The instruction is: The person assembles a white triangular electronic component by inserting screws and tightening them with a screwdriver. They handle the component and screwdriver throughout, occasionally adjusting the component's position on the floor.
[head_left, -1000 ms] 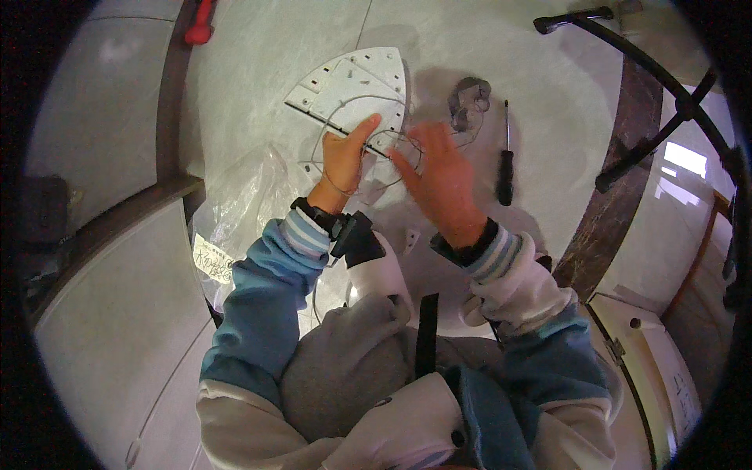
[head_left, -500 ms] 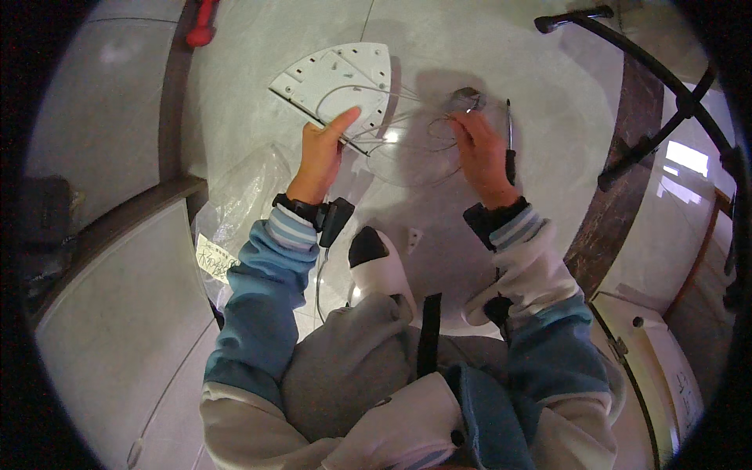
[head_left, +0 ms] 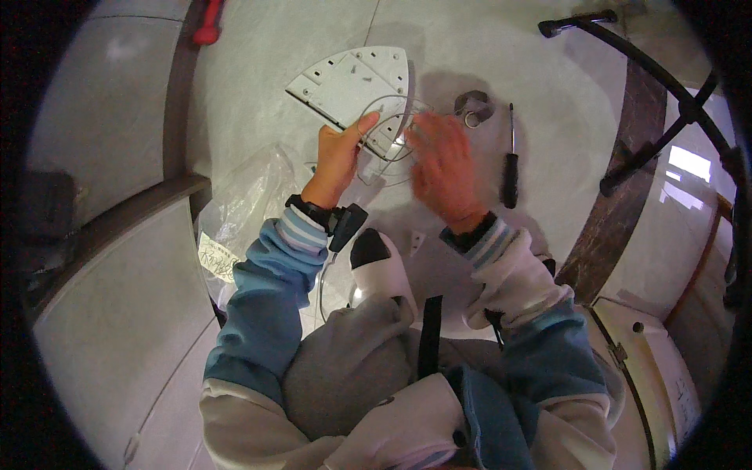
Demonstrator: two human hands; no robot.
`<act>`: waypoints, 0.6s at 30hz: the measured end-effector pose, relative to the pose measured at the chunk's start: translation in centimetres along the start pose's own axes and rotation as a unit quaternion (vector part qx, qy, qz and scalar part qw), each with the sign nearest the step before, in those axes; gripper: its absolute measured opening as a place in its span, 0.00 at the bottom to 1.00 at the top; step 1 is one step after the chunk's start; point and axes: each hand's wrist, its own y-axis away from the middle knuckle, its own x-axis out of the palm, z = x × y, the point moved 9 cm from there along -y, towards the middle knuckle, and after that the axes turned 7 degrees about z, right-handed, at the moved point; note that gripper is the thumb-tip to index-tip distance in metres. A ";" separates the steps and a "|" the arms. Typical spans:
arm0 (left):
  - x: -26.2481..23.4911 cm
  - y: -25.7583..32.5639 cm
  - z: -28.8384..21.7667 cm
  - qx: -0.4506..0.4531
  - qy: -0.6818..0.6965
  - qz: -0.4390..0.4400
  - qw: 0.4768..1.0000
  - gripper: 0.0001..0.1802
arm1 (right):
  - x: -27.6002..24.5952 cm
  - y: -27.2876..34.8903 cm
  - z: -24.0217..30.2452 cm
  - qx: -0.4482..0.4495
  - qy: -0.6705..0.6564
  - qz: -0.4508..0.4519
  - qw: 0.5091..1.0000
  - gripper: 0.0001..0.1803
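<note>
1. Left hand [head_left: 337, 163]: grasping the white, fan-shaped panel [head_left: 345, 90] by its dark-lined straight edge. The thumb lies on the upper face; the remaining fingers are hidden from view.
2. Panel: situated over the grey tiled floor [head_left: 301, 31], between the floor's two dark borders and nearer the left one. Its curved edge points away from the person. Small dark holes pierce the face, and small metallic pieces lie upon it. Whether its far edge rests on the floor cannot be told.
3. Thin grey cable [head_left: 389, 160]: looped across the panel's corner nearest the right hand, with further turns between the two hands.
4. Right hand [head_left: 446, 168]: blurred, its fingertips at the cable loops beside the panel. Whether they pinch the cable cannot be told.
5. Dark grey curled band [head_left: 477, 99] with a pale ring: on the floor, just beyond the right hand.
6. Screwdriver with a black handle [head_left: 510, 178]: on the floor, between the right hand and the floor's right border, its shaft pointing away from the person.
7. Clear plastic bag [head_left: 254, 184] with a pale yellow label [head_left: 218, 258]: near the floor's left border, beside the left forearm.
</note>
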 end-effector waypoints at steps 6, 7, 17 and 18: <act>-0.7 -0.1 0.6 0.018 -0.038 -0.035 0.999 0.17 | 2.7 -1.6 2.7 0.006 -0.074 0.036 0.997 0.19; -0.7 0.0 0.6 0.019 -0.039 -0.034 0.998 0.17 | 3.6 -1.7 2.7 0.009 -0.063 0.066 0.996 0.16; -4.0 -0.3 1.0 -0.025 0.068 -0.079 0.994 0.15 | -3.5 3.3 -14.3 0.298 -0.391 -0.214 0.844 0.12; -4.3 -0.2 0.6 -0.012 0.094 -0.082 0.992 0.14 | -3.2 4.2 -16.6 0.373 -0.349 -0.163 0.844 0.14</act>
